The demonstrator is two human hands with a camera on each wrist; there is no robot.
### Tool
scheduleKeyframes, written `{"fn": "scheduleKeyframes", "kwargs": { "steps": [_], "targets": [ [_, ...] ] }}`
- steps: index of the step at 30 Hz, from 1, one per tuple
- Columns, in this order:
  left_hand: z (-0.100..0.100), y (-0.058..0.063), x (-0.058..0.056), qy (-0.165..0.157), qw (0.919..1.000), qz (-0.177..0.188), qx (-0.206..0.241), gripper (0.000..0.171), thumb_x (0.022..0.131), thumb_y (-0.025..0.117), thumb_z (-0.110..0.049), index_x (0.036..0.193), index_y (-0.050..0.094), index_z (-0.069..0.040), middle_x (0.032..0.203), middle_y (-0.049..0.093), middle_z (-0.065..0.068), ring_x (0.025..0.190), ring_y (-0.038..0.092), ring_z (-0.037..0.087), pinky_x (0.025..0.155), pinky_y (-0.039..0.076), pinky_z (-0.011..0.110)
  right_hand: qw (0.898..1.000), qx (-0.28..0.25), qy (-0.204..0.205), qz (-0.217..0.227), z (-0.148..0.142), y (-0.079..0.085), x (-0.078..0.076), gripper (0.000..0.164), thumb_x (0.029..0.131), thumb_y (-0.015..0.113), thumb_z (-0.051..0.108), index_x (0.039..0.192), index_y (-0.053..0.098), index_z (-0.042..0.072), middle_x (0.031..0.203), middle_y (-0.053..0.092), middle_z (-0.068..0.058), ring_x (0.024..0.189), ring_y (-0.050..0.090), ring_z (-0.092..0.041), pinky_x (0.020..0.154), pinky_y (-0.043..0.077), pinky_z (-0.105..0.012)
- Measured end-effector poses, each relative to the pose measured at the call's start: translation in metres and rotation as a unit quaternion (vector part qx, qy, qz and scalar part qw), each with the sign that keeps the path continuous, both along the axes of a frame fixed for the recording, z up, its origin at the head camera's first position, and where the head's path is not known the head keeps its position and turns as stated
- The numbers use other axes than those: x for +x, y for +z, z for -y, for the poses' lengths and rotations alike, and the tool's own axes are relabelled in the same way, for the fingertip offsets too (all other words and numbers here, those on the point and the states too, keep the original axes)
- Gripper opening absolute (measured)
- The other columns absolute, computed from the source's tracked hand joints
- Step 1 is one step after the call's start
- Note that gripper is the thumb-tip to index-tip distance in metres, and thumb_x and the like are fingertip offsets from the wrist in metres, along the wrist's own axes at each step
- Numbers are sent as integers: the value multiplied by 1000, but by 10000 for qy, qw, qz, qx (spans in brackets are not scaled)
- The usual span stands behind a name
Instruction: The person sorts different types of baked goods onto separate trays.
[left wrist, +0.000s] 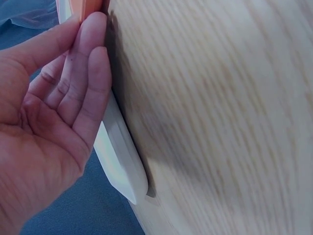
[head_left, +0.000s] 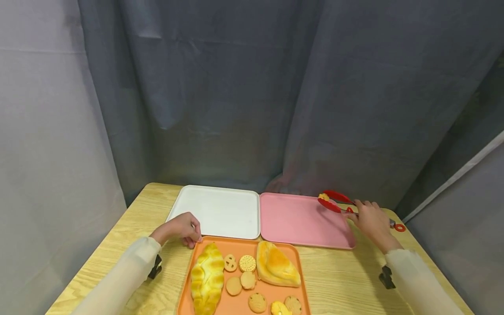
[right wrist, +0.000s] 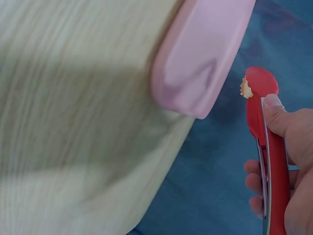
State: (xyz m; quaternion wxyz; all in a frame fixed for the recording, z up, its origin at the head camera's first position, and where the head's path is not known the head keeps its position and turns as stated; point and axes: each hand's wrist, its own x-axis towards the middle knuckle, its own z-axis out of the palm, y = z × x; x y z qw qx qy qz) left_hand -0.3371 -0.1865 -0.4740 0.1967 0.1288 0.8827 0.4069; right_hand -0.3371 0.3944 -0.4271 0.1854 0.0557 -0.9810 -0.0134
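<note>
My right hand (head_left: 371, 221) grips red-tipped tongs (head_left: 332, 204) over the far right part of the pink tray (head_left: 299, 218). Between the tong tips is a small yellow-brown biscuit (head_left: 323, 197), whose jagged edge shows in the right wrist view. At the far left corner of the orange tray (head_left: 228, 241), my left hand (head_left: 183, 228) pinches the rim between thumb and fingers. On that tray lie a long braided bread (head_left: 208, 280), a triangular pastry (head_left: 275, 264) and several round biscuits (head_left: 247, 263), with a yellow ring-shaped one (head_left: 279, 308) near the front.
A white tray (head_left: 220, 212) stands behind the orange one, side by side with the pink tray. All three sit on a light wooden table (head_left: 334, 280). Grey curtains (head_left: 236, 109) hang behind the table and at both sides.
</note>
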Motion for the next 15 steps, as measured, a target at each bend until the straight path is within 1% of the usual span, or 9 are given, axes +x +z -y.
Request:
{"fn": "scheduleKeyframes", "kwargs": {
  "steps": [6,12,13,15],
  "targets": [
    [3,-1,3,3,10000,48,-32,12,84,77,-2,73,71,1,59,69,5,50,64,12,51,54,25,9993,122,-130,323,-7,-11,-5,59,86,78,44,111,63,-8,92,65,-28,87,61,-47,75,54,-62],
    [5,0,2,64,10000,8,-17,13,84,77,-2,73,71,0,58,69,5,50,64,12,51,55,25,9986,229,-240,407,-7,-19,-11,71,84,78,48,127,59,-5,112,64,-32,99,61,-50,83,54,-66],
    [5,1,2,72,10000,2,-13,13,84,77,-3,73,71,0,59,69,5,50,65,12,51,55,25,9987,212,-238,408,-7,-21,-11,72,85,78,48,129,58,-6,114,64,-33,100,61,-50,84,53,-67],
    [5,2,2,71,10000,-9,-14,13,84,77,-3,73,71,1,60,70,7,50,65,13,52,56,26,9985,216,-240,447,-6,-22,-12,71,85,78,47,126,59,-7,111,65,-33,97,61,-50,84,53,-67]
  ]
}}
